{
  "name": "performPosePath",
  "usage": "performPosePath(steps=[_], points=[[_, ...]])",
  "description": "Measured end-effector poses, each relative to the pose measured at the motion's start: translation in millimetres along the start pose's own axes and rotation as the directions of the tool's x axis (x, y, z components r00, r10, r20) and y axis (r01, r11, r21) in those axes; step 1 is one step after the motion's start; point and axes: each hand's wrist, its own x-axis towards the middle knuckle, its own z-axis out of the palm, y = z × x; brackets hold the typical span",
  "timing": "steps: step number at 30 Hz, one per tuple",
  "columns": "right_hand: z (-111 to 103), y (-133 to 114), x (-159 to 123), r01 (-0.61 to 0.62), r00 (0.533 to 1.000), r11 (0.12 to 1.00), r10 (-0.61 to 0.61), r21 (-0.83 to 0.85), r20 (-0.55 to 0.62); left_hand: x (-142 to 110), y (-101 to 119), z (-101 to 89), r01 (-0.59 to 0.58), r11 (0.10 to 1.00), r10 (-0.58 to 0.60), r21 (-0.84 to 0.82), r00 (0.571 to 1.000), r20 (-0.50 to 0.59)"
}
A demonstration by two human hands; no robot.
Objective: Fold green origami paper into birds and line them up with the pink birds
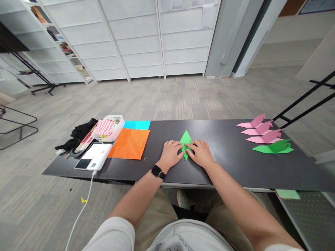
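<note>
A piece of green origami paper (186, 136), folded into a narrow diamond, lies on the dark table with its points toward and away from me. My left hand (171, 153) grips its left edge, fingers bent and thumb pressed near the lower half. From the other side, my right hand (201, 152) has its fingertips and thumb on the right edge. The fingers of both hands cover much of the paper's middle, so the folds there are partly hidden.
Three pink paper cranes (258, 130) and a green paper crane (274, 147) stand at the right. Orange paper (131, 143) overlaps blue paper (137, 124) at the left, near a white basket (120, 126), a white power bank (101, 158) with a cable, and black cloth (83, 129).
</note>
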Motion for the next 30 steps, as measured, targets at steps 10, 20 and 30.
performPosePath(steps=[10,20,30], points=[[-0.6,-4.4,0.7,-0.016,0.999,0.999,0.017,-0.050,0.032,-4.2,4.1,-1.5,0.007,0.999,-0.007,0.041,1.000,0.010],[3.8,-3.7,1.4,-0.013,0.999,0.998,0.015,-0.057,0.036,-9.0,4.6,-4.4,0.015,1.000,-0.016,0.016,0.999,0.035],[1.8,-4.7,1.9,-0.025,0.999,0.999,0.026,-0.044,0.031,-13.7,7.8,-7.6,0.028,1.000,-0.029,0.014,0.997,0.075]])
